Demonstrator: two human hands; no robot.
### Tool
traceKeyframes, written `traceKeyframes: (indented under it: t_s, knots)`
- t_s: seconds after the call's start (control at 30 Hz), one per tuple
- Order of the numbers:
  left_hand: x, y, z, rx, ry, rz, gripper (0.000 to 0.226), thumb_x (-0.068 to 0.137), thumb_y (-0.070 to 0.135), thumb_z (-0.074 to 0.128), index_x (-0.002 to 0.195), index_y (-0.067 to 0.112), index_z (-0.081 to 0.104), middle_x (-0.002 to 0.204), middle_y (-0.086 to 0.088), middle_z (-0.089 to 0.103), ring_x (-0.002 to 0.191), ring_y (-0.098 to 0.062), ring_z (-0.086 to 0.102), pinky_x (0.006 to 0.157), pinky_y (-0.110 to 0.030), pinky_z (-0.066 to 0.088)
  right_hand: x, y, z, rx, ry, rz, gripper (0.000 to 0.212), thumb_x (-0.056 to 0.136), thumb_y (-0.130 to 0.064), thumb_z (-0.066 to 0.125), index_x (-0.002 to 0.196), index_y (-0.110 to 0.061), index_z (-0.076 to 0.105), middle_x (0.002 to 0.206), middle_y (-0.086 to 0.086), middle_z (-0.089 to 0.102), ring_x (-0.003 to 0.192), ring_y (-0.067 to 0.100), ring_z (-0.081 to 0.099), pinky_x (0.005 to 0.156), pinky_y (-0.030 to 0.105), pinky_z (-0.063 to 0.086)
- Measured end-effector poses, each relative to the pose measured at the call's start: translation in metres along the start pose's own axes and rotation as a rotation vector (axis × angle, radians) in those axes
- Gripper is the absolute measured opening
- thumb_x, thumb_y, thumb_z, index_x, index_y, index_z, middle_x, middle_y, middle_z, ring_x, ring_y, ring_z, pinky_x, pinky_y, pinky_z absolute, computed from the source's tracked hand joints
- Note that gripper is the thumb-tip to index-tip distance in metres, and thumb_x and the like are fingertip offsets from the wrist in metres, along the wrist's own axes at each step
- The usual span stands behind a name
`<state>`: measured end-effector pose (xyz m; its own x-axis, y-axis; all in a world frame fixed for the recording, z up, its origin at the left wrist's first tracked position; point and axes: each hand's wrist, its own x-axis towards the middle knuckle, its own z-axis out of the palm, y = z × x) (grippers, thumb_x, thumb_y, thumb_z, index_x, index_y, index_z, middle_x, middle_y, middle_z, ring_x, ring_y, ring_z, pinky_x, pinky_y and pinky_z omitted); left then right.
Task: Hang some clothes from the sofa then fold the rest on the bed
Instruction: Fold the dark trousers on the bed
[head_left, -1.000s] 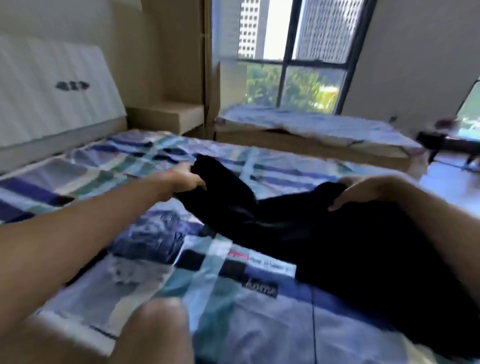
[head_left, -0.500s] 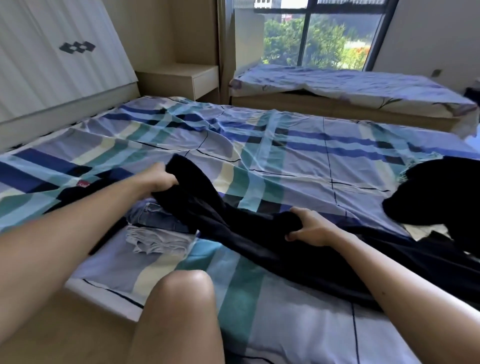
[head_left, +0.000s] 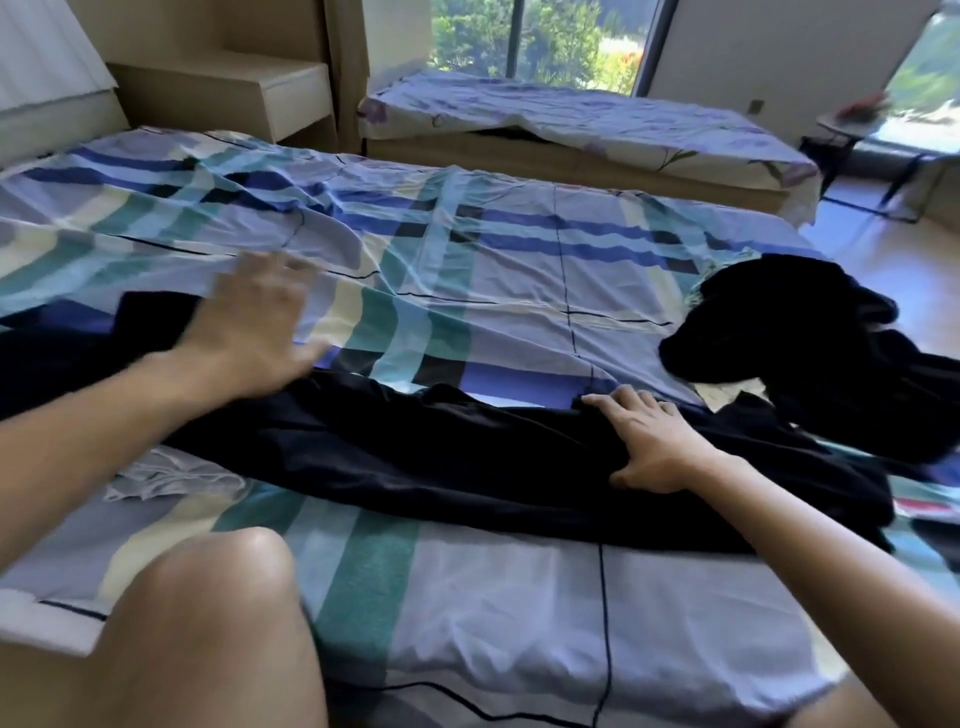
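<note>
Black fabric of a long garment (head_left: 441, 457) lay stretched across the bed (head_left: 519, 623) from the left edge toward the right edge, roughly parallel to the near edge. Between the garment and the far edge the checked sheet lay bare and wrinkled, and a further bare strip ran along the near edge. A heap of dark clothes (head_left: 810, 353) sat at the right edge and seemed to meet the garment's right end; its separate pieces could not be told apart. A pale grey cloth (head_left: 171, 475) showed near the left edge, partly hidden by the left forearm. The left hand (head_left: 254, 332), blurred, was wide, with fingers spread and palm down over the garment's left part; contact could not be judged. The right hand (head_left: 649, 447) pressed flat on the garment's right part, fingers spread and thumb out. A bare knee (head_left: 218, 597) stood at the near edge.
</note>
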<state>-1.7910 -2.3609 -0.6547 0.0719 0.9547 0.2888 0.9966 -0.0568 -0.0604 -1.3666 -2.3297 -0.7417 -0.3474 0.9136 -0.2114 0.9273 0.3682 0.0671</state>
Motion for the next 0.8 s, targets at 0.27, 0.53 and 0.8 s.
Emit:
traceKeyframes:
  t_s: [0.27,0.53,0.8]
  knots:
    - [-0.026,0.193,0.074,-0.35,-0.38,0.685,0.023,0.093,0.025,0.06,0.115,0.03,0.06,0.114,0.007,0.052,0.118,-0.016,0.051,0.09,-0.04,0.049,-0.044,0.056,0.017,-0.051,-0.058,0.239,0.081,0.071,-0.035,0.072,0.142,-0.025,0.034,0.13,0.0,0.044,0.127,0.023,0.042,0.104,0.044,0.038]
    - [-0.027,0.224,0.103,-0.186,-0.372,0.786,0.075,0.084,0.031,0.061,0.152,0.03,0.031,0.136,0.0,0.039,0.122,-0.022,0.04,0.097,-0.04,0.045,-0.023,0.074,-0.038,-0.031,0.014,0.308,0.038,0.082,-0.013,0.062,0.116,-0.03,0.064,0.122,0.007,0.063,0.111,0.033,0.062,0.086,0.036,0.05]
    - [-0.025,0.233,0.11,-0.229,-0.531,0.706,0.098,0.078,0.03,0.064,0.16,0.033,0.01,0.168,-0.005,-0.006,0.155,-0.026,-0.008,0.125,-0.049,0.008,0.077,0.067,-0.116,0.166,0.555,0.409,0.041,0.091,-0.014,0.06,0.131,-0.014,0.055,0.133,0.019,0.054,0.124,0.041,0.052,0.099,0.048,0.047]
